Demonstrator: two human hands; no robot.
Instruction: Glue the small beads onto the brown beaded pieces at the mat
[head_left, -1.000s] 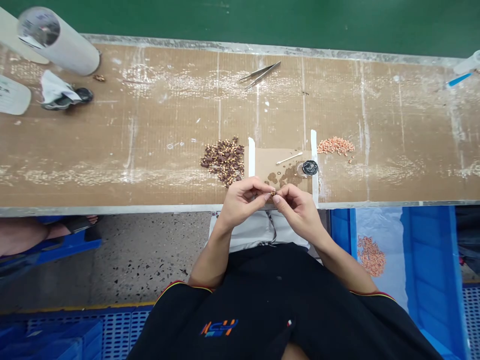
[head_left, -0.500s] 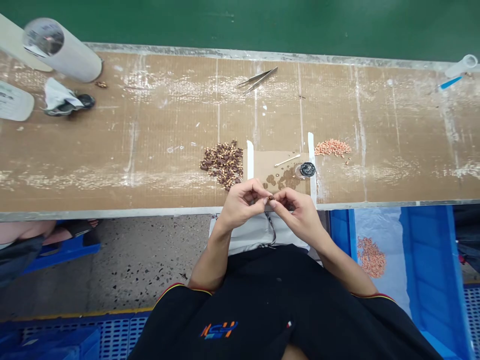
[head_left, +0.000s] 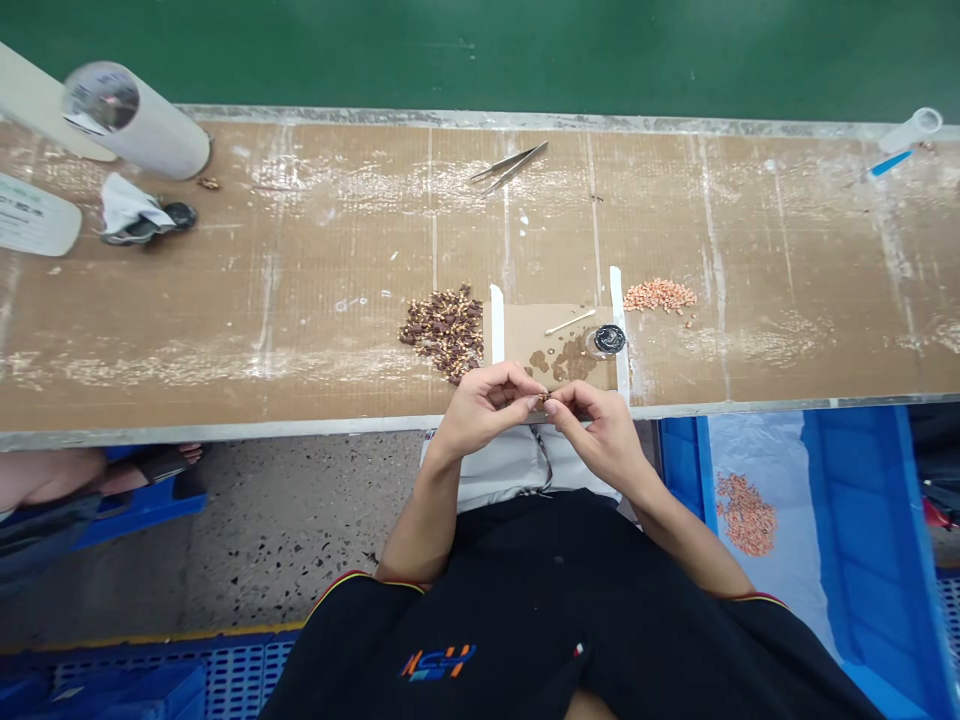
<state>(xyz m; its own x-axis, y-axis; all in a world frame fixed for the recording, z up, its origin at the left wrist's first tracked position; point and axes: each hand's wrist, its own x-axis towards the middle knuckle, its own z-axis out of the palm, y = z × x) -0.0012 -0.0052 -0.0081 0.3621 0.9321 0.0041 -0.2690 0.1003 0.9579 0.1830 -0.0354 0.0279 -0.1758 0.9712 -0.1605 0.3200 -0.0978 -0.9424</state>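
My left hand [head_left: 491, 405] and my right hand [head_left: 596, 425] meet fingertip to fingertip at the table's front edge. Between them they pinch a small brown piece [head_left: 544, 397], mostly covered by the fingers. It resembles the bits in the pile of small brown and gold pieces [head_left: 444, 330] left of my hands. Just beyond the fingers lies a stained cardboard sheet [head_left: 525, 320] held by white tape strips. On it rests a cotton swab [head_left: 570, 322], with a small round pot of black material [head_left: 610, 339] at its right side.
Metal tweezers [head_left: 510, 167] lie farther back. Small orange pieces [head_left: 660, 295] form a pile on the right; more orange pieces [head_left: 746, 515] sit in a blue crate [head_left: 862, 530] below. Bottles [head_left: 146, 120] and a crumpled white cloth [head_left: 131, 205] are at far left. Another person's leg [head_left: 52, 475] shows at lower left.
The view has shifted slightly. My hands stay together at the same spot, and the small brown piece between the fingertips has turned a little, showing some gold.
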